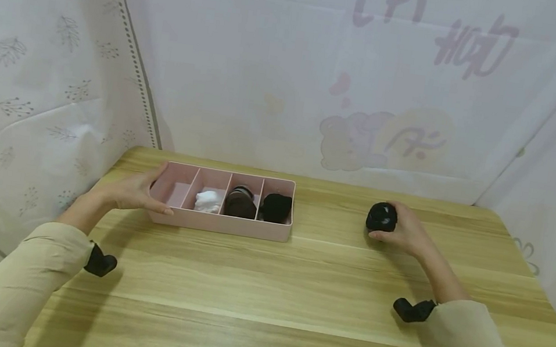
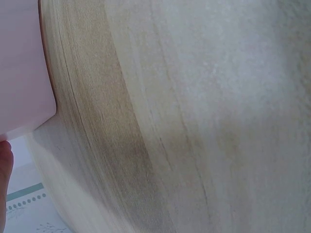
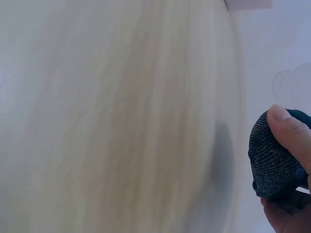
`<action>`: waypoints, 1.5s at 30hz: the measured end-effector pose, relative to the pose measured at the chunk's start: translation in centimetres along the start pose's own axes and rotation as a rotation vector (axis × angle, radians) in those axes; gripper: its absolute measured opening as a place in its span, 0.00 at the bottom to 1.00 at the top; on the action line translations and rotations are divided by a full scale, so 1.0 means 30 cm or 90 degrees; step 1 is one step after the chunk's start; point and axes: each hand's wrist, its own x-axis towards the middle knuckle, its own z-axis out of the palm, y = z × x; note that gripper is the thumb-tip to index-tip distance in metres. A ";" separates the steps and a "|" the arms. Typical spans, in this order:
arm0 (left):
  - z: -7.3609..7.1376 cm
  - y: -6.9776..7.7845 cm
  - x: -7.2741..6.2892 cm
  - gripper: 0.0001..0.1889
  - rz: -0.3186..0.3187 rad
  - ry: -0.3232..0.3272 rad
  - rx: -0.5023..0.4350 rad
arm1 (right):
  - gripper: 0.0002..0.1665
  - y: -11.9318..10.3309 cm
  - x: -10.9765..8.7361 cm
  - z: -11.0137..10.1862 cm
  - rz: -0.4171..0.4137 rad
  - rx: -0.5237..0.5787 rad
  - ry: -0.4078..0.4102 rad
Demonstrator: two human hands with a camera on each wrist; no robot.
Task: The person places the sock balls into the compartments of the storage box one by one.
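Note:
A pink divided storage box (image 1: 221, 224) sits toward the back left of the table. My left hand (image 1: 136, 189) grips its left end, thumb along the front wall and fingers at the far corner. The leftmost compartment is bare; the others hold a white cloth bundle (image 1: 208, 201), dark brown rolled bundles (image 1: 240, 204) and a black bundle (image 1: 276, 207). Off to the right, my right hand (image 1: 409, 230) holds a balled-up black sock (image 1: 380, 217) between thumb and fingers. Its knit fabric (image 3: 274, 160) shows in the right wrist view, above the table surface.
The wood-grain table (image 1: 241, 292) meets a printed white curtain (image 1: 248, 76) behind it. Another leaf-patterned cloth (image 1: 39, 66) hangs along the left side. A black wrist mount (image 1: 100, 261) projects from the left sleeve, and a similar mount (image 1: 413, 311) from the right.

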 end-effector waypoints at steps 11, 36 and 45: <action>0.004 -0.002 -0.001 0.64 0.007 0.003 -0.013 | 0.56 -0.146 0.063 0.015 -0.049 0.031 0.023; 0.001 0.005 -0.008 0.65 -0.010 0.008 0.003 | 0.57 -0.597 0.247 0.167 -0.185 0.161 0.028; 0.002 0.000 -0.003 0.65 -0.007 0.005 -0.006 | 0.56 -0.750 0.296 0.270 -0.227 0.158 0.011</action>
